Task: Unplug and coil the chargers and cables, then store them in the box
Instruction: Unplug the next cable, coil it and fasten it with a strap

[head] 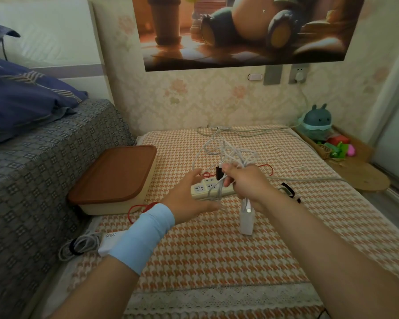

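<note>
A cream plastic power strip [205,187] lies on the orange-and-white houndstooth cloth [217,249], and everything else is placed from it.

Directly above the strip's right end, the right hand [247,185] is clenched round a loose tangle of thin white cables [230,153]. Their loops stand up behind the knuckles. A white rectangular charger brick [247,219] hangs from the same grip, on the near side of the strip. A small black plug [218,173] sits by the fingertips, just above the strip; I cannot tell whether it is seated in a socket.

The left hand [189,199] hovers over the strip's left end with fingers spread and straight, holding nothing. A pale blue cloth band [145,233] wraps its wrist.

Left of the strip stands a cream rectangular storage box [106,209] with its brown lid [115,178] closed. A thin red cable [136,209] loops between box and strip, and more red cable shows just right of the strip's far side.

Nearer and well left of the strip, a white charger marked 90W [111,240] lies beside its coiled white cable [78,246], which is bound with a black band.

Right of the strip lies a black loop [288,191]. Beyond the strip, a grey cable [251,132] runs along the cloth's far edge.
</note>
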Demonstrator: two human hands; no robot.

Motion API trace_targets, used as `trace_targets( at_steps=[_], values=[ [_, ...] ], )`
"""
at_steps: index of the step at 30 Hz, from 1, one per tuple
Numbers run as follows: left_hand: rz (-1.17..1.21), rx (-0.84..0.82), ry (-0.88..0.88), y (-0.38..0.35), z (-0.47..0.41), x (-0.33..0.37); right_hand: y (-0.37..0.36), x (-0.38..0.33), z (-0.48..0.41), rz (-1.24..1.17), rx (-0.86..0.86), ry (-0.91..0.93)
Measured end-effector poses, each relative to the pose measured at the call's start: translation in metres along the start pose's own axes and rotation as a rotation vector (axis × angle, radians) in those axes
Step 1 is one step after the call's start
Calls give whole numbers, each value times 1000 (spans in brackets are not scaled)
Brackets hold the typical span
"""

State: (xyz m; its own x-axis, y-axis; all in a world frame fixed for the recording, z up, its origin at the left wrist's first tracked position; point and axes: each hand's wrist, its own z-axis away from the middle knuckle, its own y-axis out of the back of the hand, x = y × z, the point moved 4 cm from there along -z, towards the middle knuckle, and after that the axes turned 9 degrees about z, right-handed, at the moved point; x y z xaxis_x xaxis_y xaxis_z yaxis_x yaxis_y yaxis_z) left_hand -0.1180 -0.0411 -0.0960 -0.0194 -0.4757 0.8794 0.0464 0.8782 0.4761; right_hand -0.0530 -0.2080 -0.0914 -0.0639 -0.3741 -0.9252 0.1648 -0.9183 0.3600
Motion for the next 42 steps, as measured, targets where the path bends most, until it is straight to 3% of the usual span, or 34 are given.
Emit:
trace_targets(
  at_steps=[4, 8, 14, 19, 22, 25, 29, 33, 38, 42],
  values=[
    [-18, -258, 0, -23, -7, -3, -12, -6, 7, -31, -118, 54],
    [148, -300, 62, -26, -5, -7, -4, -9, 13, -108, -122, 32],
    [19, -368, 91, -24, -1, -7, 8, -7, 0, -337, -81, 59],
    [221, -328, 168, -24, 5, -3, 9, -4, -4, -361, -77, 47],
    [569, -377, 270, -23, 5, -5, 9, -1, -3, -361, -93, 9],
    [821, -245, 354, -15, 3, -2, 7, 2, 2, -214, -138, -32],
    [873, -12, 358, -3, -4, -9, 1, -4, 14, 3, -208, -27],
    [826, 88, 350, -9, -1, -8, -13, -11, 22, 110, -251, -4],
    [523, 153, 227, -15, -4, -3, -19, -11, 21, 200, -204, 4],
    [486, 124, 57, -18, -1, 11, -27, -10, 28, 113, -401, 0]
  ],
)
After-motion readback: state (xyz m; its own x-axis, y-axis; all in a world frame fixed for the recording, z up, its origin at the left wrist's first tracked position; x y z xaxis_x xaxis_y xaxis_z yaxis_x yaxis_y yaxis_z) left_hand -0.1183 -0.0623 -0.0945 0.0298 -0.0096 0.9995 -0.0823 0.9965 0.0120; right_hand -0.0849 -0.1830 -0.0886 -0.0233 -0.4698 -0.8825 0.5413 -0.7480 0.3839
